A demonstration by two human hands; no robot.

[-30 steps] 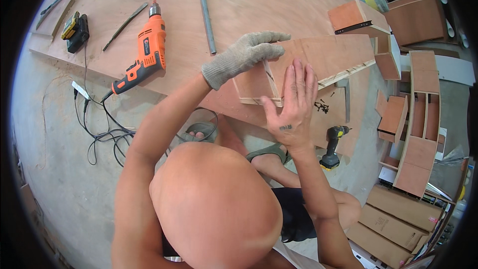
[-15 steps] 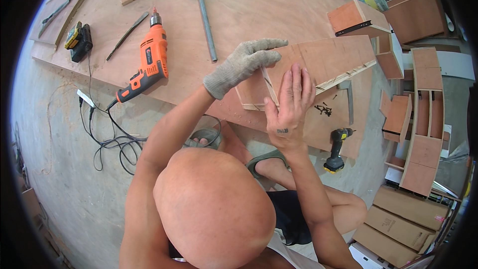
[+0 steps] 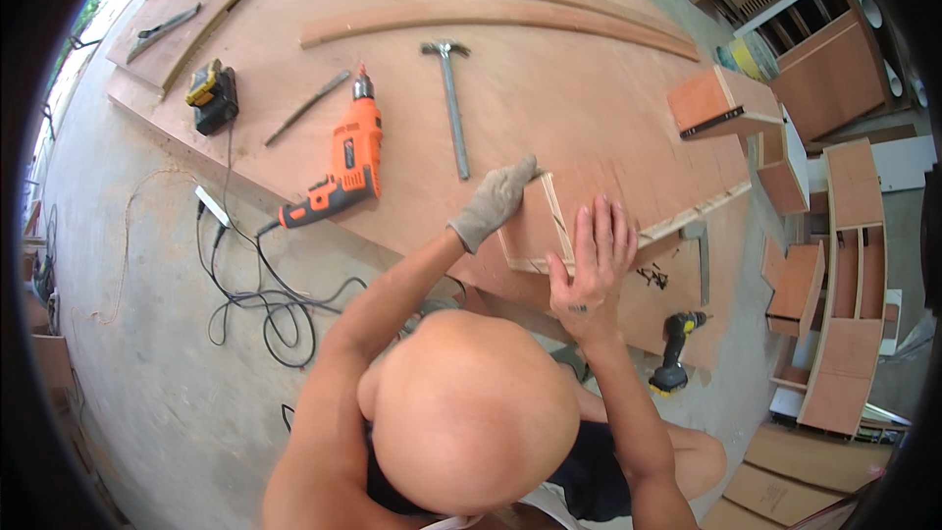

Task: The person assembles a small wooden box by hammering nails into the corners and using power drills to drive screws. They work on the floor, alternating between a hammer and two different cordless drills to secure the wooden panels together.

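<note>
Now: box [image 3: 672, 182], by near edge of surface [image 3: 549, 88]; left hand [image 3: 500, 201], gloved, part-curled, drawn back to box's far-left corner, grip uncertain; right hand [image 3: 594, 270], open, laid on it, apparently main steadier.

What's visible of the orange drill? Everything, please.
The orange drill has an orange and black housing that looks plastic, a black grip, and a metallic chuck with a reddish tip, probably a bit. A black cord leaves the handle's end. It lies on its side on the plywood sheet, chuck pointing away from the person, handle at the near edge. The hammer lies to its right. Neither the left hand nor the right hand touches it.
</note>
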